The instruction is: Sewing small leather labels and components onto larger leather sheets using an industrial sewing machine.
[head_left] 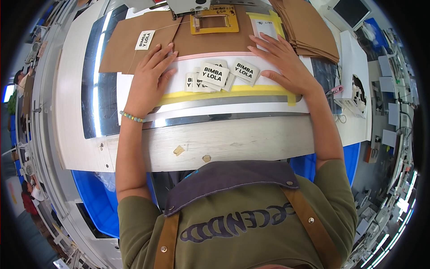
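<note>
Where the machine head overhangs the table, a brown sheet lies beneath a yellow frame, its near edge between the hands. Left hand: laid down, fingers extended and slightly parted, gripping nothing, fingertips on brown material. Right hand: fingers fanned wide, nothing held, at the sheet's right side. Between the palms, overlapping white labels sit just beyond yellow tape. A single label lies left of the sheet; stacked brown pieces occupy the far right.

Left hand and right hand lie palm down, well apart.
</note>
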Motion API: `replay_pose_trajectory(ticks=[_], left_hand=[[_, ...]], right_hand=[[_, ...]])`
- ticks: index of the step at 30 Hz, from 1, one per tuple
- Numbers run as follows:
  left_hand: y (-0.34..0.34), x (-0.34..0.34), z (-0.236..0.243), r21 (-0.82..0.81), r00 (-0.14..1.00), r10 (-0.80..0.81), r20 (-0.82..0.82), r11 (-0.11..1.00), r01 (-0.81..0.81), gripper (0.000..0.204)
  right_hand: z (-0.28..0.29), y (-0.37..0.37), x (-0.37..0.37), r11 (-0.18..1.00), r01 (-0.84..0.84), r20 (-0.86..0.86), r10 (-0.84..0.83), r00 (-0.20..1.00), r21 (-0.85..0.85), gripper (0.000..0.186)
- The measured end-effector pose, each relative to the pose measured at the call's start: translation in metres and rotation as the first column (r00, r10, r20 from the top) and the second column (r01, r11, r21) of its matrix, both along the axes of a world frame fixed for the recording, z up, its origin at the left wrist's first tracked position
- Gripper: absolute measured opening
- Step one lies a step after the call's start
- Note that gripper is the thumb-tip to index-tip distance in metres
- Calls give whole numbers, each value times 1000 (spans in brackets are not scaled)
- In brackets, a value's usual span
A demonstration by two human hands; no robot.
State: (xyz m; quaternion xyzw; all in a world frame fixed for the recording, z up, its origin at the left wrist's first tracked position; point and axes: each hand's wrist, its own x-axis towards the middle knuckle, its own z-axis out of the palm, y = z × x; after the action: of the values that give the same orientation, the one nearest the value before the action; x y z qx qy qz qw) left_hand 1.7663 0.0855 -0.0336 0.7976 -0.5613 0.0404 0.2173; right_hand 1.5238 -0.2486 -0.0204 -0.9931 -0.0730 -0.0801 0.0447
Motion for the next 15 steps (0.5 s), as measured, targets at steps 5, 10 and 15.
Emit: replay_pose_trajectory(ticks=[5, 10, 15], left_hand=[[0, 2, 0, 2, 1000, -12, 27, 1000, 12, 43], [-1, 2, 2, -51, 1000, -26, -5, 998, 26, 41], [1, -2, 10, -63, 996, -30, -79, 998, 25, 43]], right_hand=[[-3, 0, 0, 999, 24, -13, -24, 1000, 29, 64], [11, -2, -2, 986, -6, 170, -23, 985, 169, 51], [80, -46, -42, 934, 150, 548, -315, 775, 324, 33]])
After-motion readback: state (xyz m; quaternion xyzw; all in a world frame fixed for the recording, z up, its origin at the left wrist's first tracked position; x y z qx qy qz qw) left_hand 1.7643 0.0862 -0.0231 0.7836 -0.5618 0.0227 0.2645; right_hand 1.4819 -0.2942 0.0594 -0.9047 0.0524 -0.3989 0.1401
